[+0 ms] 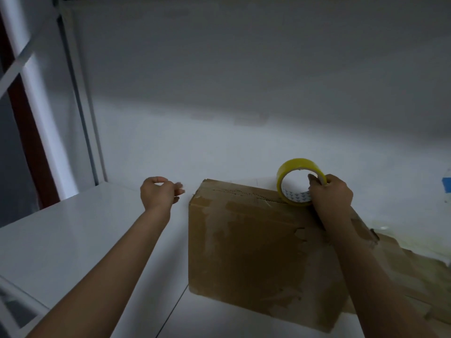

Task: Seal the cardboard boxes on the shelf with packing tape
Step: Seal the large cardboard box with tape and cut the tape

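Note:
A worn brown cardboard box stands on the white shelf, its surface scuffed with torn patches. My right hand grips a yellow roll of packing tape and holds it upright on the box's top far edge. My left hand hovers above the shelf just left of the box, with the fingers loosely curled and nothing in them. It does not touch the box.
A white wall rises behind the shelf. The shelf's white metal upright stands at the left. More torn cardboard lies to the right of the box. A blue patch marks the wall at the right edge.

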